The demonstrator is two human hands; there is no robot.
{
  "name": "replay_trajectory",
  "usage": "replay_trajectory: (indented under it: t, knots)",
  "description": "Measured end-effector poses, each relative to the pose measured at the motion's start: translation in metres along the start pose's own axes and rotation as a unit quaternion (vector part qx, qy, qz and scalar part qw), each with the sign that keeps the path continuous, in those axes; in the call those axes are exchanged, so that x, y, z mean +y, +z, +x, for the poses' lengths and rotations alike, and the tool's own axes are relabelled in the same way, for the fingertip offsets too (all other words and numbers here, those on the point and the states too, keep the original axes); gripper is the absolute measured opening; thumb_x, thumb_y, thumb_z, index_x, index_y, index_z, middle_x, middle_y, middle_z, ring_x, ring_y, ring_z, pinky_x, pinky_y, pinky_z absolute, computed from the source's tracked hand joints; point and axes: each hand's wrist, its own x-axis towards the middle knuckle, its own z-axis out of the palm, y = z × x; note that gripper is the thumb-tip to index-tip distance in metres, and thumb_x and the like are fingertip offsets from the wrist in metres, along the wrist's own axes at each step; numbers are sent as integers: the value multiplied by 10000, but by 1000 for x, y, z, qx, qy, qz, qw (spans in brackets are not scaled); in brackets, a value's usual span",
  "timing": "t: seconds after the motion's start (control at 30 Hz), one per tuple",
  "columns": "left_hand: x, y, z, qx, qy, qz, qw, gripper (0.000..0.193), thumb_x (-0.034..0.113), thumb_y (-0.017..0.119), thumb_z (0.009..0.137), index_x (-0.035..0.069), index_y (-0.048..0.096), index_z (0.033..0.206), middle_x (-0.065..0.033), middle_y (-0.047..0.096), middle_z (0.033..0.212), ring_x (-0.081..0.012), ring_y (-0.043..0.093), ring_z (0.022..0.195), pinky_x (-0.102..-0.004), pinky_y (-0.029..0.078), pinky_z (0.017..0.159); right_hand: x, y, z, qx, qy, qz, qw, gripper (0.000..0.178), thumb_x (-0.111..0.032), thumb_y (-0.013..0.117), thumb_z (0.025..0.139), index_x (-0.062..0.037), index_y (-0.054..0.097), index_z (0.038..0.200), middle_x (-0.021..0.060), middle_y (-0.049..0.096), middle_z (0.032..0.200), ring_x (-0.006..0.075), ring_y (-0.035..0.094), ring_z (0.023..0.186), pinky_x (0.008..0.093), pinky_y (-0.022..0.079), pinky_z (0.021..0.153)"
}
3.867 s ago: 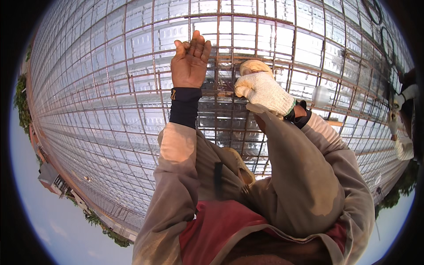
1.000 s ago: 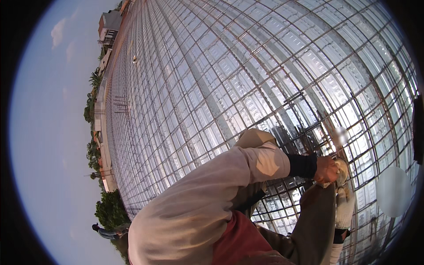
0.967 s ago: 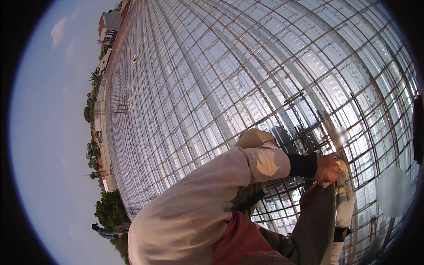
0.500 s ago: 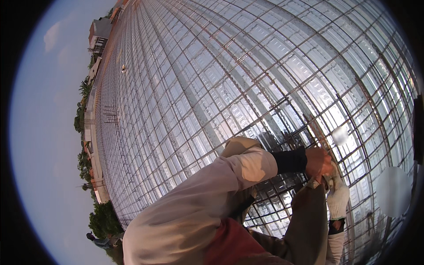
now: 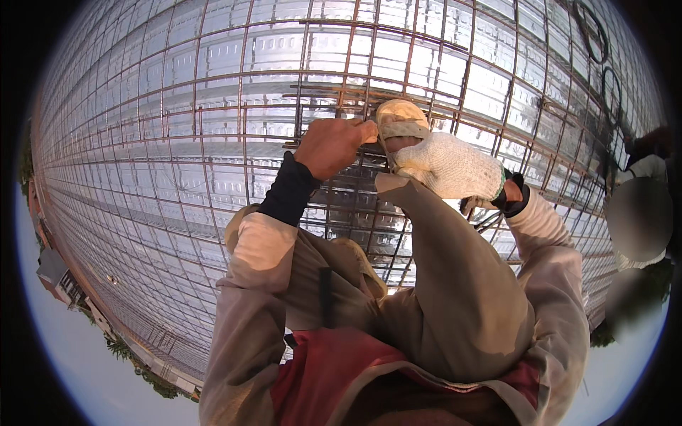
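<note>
My bare left hand (image 5: pixel 330 148) is closed, its thumb and fingers pinched together beside my shod foot (image 5: pixel 402 112). Whatever lies in that pinch is too small to make out. My right hand (image 5: pixel 451 165) wears a white knitted glove and curls its fingers against the near side of the same foot; their tips are partly hidden, and so is anything they grip. The tan footwear has a greyish band across it and rests on the rebar mesh (image 5: pixel 305 73). Dark bars run close together just beneath both hands.
Shiny ribbed metal decking (image 5: pixel 270 53) lies under the mesh. My bent knee (image 5: pixel 462 284) rises between my forearms. Dark loops of cable or hose (image 5: pixel 593 32) lie at the far right. Another person (image 5: pixel 643 167), partly blurred, is at the right edge. Distant buildings (image 5: pixel 57 273) show at lower left.
The view has swung round, bringing both hands from the lower right to the middle. The left fingers and the glove, close together before, now show a small gap with the foot visible between.
</note>
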Motion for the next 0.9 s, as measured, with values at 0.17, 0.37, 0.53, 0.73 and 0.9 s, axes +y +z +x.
replay_trajectory:
  t: [0.17,0.37,0.53,0.73,0.9]
  knots:
    - [7,2,-6,-43,-48,-24,998,164,183,645,972,109,678,1114,-169,700,729,-400,705,685,-540,532,598,-77,-15,28,-4,65,-394,917,397,-290,700,958,-105,686,1309,217,739,1010,441,719,923,506,591,766]
    - [8,27,6,-54,12,-46,997,224,305,665,1018,112,704,1126,-176,680,698,-397,696,668,-529,527,593,41,38,-17,148,23,-56,987,354,-272,672,995,-150,678,1328,184,753,1083,409,736,944,475,605,817]
    - [23,-1,2,-41,38,-56,997,148,186,626,1007,125,698,1120,-150,700,792,-392,694,724,-514,537,634,-35,12,2,97,45,-372,922,310,-316,665,1012,-167,713,1280,146,767,1015,395,731,900,477,582,748]
    - [-2,-10,-13,-67,-36,-34,997,132,199,577,1050,127,672,1104,-162,726,862,-417,702,806,-533,526,697,-62,30,-19,15,100,-448,888,340,-247,635,1003,-127,670,1318,197,741,1010,394,733,899,466,590,764]
    - [4,-24,-16,-67,-10,-119,991,257,319,533,1104,116,686,1136,-197,710,878,-433,693,825,-530,518,723,-66,5,-12,110,140,-377,909,255,-246,594,1020,-122,691,1220,209,733,982,434,716,906,495,576,796]
